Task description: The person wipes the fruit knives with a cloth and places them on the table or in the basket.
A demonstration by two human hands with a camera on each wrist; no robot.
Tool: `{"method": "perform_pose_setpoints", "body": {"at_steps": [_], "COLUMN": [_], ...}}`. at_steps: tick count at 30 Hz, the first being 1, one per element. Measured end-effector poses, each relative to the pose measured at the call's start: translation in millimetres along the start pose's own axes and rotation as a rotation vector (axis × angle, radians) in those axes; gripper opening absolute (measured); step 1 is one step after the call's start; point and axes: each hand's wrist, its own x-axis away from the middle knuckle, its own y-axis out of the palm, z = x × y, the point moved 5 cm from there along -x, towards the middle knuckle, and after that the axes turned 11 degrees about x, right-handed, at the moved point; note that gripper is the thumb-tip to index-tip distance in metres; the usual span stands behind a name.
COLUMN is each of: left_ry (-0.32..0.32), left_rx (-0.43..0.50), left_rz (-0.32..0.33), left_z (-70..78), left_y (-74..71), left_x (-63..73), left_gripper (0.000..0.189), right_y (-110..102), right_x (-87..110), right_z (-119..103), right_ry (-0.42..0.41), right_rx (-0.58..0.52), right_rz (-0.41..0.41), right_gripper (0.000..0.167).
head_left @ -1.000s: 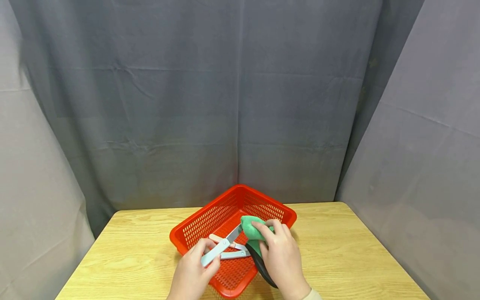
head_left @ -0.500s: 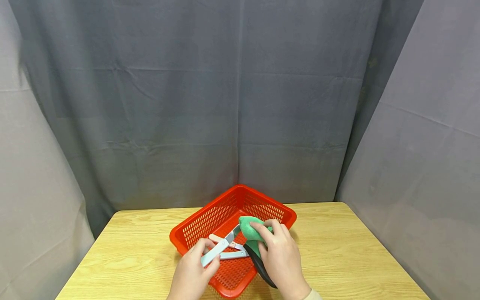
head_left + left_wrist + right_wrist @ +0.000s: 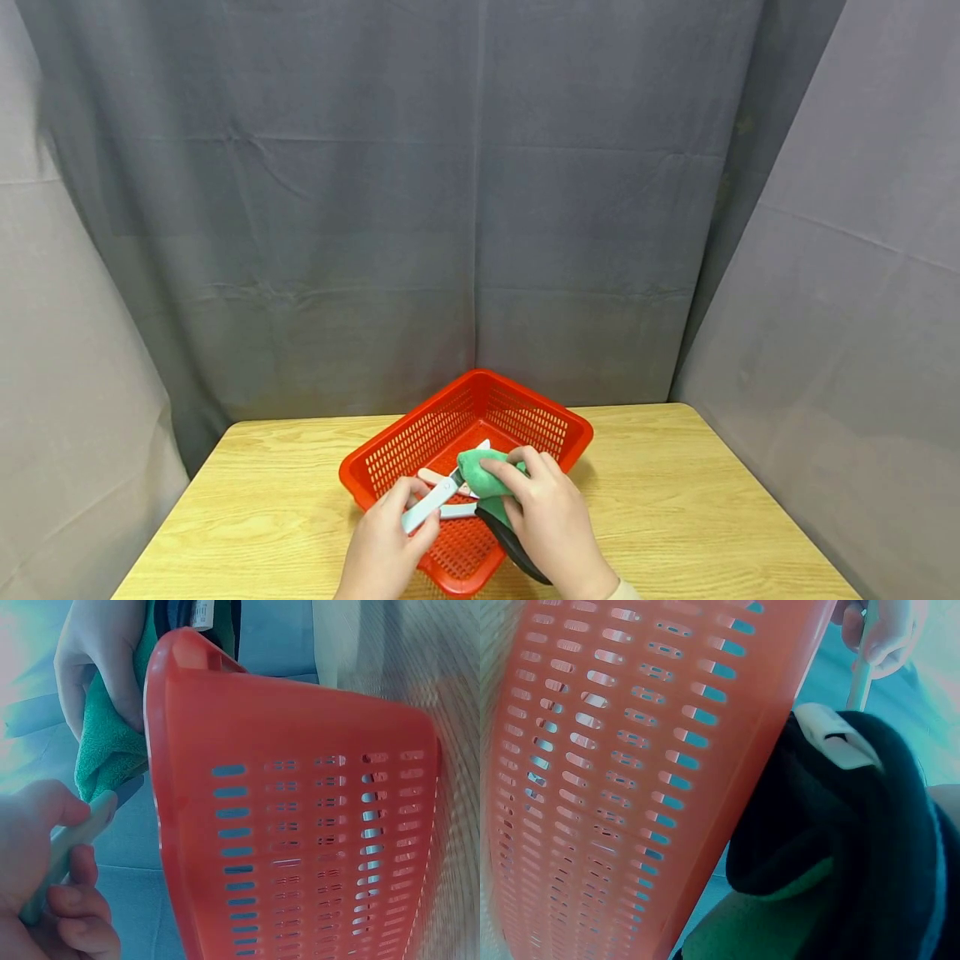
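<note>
My left hand (image 3: pixel 386 537) grips the pale blue handle of a knife (image 3: pixel 430 505), its blade angled up and right over the basket. My right hand (image 3: pixel 553 521) pinches a folded green cloth (image 3: pixel 480 473) around that blade, close to the handle. A light tip shows past the cloth's far side. The cloth's black-edged part (image 3: pixel 510 546) hangs below the right hand; in the right wrist view this black edge (image 3: pixel 877 772) bears a white label. Inside the red basket (image 3: pixel 573 429) lie a pink-handled knife (image 3: pixel 431 476) and a second pale blue handle (image 3: pixel 459 511), both partly covered by the cloth.
The basket stands slantwise on a wooden table (image 3: pixel 262 500), its perforated wall (image 3: pixel 300 825) rising beside both hands. Grey curtains (image 3: pixel 337 208) close off the back and sides.
The right hand has drawn the cloth left and down along the blade toward the handle, so the blade's tip shows beyond it. The left hand has stayed in place.
</note>
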Motion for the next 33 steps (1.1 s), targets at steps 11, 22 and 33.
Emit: {"method": "perform_pose_setpoints", "body": {"at_steps": [11, 22, 33], "left_ry": [0.019, 0.021, -0.002], "left_rx": [0.021, 0.014, 0.035], "left_rz": [-0.013, -0.014, -0.021], "left_z": [4.9, 7.0, 9.1], "left_y": [-1.5, -1.8, -1.9], "left_x": [0.1, -0.1, 0.5], "left_gripper": [0.031, 0.031, 0.030], "right_y": [0.2, 1.7, 0.9], "right_x": [-0.1, 0.2, 0.4], "right_z": [-0.8, 4.0, 8.5], "right_ry": [0.002, 0.057, 0.124], "right_rx": [-0.011, -0.003, 0.011], "right_rz": [-0.012, -0.005, -0.004], "right_gripper": [0.054, 0.055, 0.055]}}
